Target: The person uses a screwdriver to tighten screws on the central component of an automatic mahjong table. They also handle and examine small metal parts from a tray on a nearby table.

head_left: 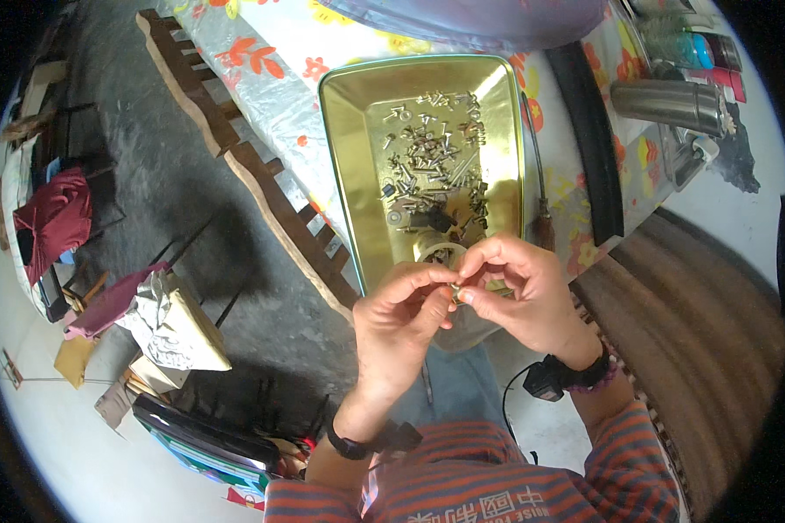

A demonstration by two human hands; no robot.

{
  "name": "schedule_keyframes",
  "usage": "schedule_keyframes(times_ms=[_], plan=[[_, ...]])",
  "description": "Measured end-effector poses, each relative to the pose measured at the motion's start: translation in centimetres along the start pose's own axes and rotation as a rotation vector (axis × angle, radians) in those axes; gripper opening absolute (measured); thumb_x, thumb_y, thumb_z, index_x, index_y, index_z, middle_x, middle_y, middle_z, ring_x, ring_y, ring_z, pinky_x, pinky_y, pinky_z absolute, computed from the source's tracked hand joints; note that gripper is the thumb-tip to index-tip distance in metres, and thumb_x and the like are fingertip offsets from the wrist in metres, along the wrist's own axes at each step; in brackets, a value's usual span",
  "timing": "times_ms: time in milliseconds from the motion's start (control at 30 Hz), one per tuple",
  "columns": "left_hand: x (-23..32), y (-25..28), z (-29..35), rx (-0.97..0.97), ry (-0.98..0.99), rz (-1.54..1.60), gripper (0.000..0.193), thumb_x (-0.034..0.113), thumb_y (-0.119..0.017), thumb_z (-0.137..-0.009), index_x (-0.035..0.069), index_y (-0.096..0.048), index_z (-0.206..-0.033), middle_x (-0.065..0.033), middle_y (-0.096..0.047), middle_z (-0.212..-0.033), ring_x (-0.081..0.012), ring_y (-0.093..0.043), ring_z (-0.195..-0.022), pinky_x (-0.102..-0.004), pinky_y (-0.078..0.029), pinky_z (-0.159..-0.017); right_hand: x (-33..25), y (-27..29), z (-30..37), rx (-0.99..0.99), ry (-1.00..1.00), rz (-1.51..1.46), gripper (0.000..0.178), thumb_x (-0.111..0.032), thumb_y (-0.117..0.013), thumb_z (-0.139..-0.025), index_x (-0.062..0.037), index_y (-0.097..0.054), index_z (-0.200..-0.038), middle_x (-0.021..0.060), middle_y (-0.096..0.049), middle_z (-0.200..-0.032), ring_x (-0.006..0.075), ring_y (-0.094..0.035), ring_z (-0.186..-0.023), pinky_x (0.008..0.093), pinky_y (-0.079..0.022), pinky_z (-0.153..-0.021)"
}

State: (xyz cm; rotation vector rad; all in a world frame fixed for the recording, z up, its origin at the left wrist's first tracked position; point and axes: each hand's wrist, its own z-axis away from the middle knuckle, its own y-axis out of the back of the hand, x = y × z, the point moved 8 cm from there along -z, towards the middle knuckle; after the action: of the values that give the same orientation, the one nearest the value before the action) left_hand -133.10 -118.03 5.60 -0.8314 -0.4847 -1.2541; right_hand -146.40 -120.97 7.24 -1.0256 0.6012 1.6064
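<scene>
Fingertips of the left hand [389, 338] and right hand [529, 301] pinch a small metal piece [455, 294] between them, nearly hidden; I'd judge it light, stiff and slippery, best held by its edges. Beyond the fingers, loose screws [427, 163] lie in a gold-coloured tray [356, 148].

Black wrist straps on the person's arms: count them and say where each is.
2: one black wrist strap around the wrist of the bare left hand, the other around the bare right hand's wrist, beside a purple beaded bracelet.
</scene>
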Motion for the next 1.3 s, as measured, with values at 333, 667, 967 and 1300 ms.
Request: schedule_keyframes(times_ms=[333,667,967,1300], plan=[[-0.1,-0.1,-0.8,0.027,-0.013,-0.013,0.010,-0.005,-0.062,-0.086,-0.002,-0.063,-0.095,-0.0061,-0.062,-0.089,-0.0105,-0.061,-0.071,-0.0224,-0.051,-0.057,-0.3,0.7,-0.5,0.019,0.032,0.061,0.018,0.004,-0.065,-0.081,-0.0001,-0.058,-0.097,0.0050,-0.063,-0.091,0.0092,-0.063,-0.078,0.0229,-0.050,-0.069],[-0.2,1.5,-0.7,0.089,-0.008,0.107,0.007,0.000,-0.063,-0.087,-0.002,-0.062,-0.094,-0.0064,-0.061,-0.086,-0.0109,-0.060,-0.069,-0.0231,-0.051,-0.053,-1.1,4.5,-6.8,0.331,0.271,0.688,0.008,-0.005,-0.064,-0.081,-0.0050,-0.060,-0.088,0.0106,-0.059,-0.082,0.0275,-0.059,-0.064,0.0348,-0.047,-0.057],[-0.9,3.4,-0.6,0.070,0.032,0.209,0.011,-0.002,-0.061,-0.088,-0.002,-0.061,-0.099,-0.0071,-0.061,-0.091,-0.0120,-0.060,-0.074,-0.0249,-0.053,-0.059,-1.5,3.1,-8.5,0.337,0.301,1.119,0.007,-0.010,-0.065,-0.080,-0.0084,-0.059,-0.080,0.0083,-0.056,-0.082,0.0321,-0.060,-0.069,0.0404,-0.048,-0.060],[-1.5,4.9,-0.6,0.152,0.027,0.225,0.011,0.002,-0.065,-0.086,-0.003,-0.062,-0.095,-0.0105,-0.062,-0.092,-0.0136,-0.062,-0.068,-0.0247,-0.052,-0.051,-1.9,-1.1,-10.9,0.087,0.426,0.976,0.009,-0.005,-0.068,-0.079,-0.0044,-0.064,-0.087,0.0088,-0.058,-0.080,0.0278,-0.059,-0.064,0.0351,-0.046,-0.057]])
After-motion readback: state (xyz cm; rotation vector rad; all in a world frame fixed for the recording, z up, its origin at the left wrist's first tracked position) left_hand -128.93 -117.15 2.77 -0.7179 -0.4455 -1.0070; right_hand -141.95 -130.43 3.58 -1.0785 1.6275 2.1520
